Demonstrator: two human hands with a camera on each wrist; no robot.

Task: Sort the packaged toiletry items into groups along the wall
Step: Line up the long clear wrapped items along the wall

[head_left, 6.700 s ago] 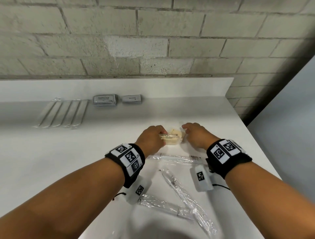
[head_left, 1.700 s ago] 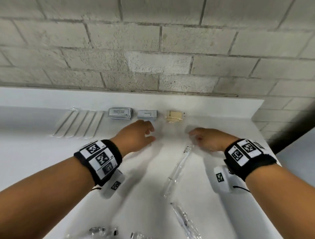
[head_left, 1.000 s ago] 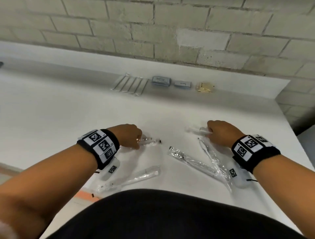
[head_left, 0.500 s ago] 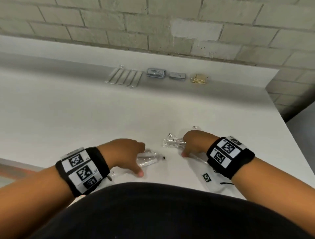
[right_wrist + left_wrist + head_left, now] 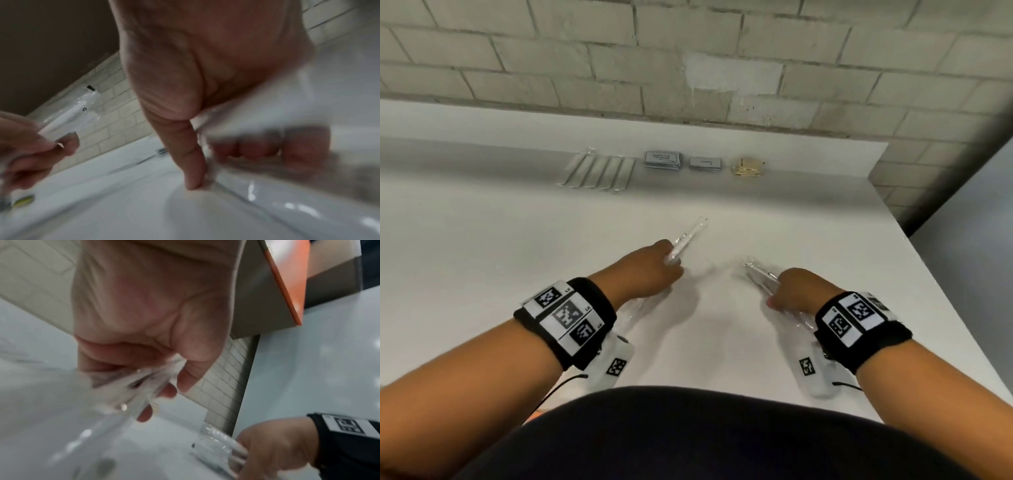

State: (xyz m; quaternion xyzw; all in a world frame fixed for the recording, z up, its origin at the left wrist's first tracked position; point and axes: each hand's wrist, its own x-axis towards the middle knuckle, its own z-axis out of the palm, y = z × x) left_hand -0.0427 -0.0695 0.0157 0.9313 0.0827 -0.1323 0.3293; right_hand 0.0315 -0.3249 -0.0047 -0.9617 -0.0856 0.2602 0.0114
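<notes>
1. Clear-wrapped toothbrush – gripped by the left hand above the counter.
2. Right hand clutches more wrapped toothbrushes – sorted groups line the wall.

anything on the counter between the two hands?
Head view: only bare counter between left hand and right hand, each gripping wrapped toothbrushes.

white counter | grey block wall behind | orange-edged panel
</notes>
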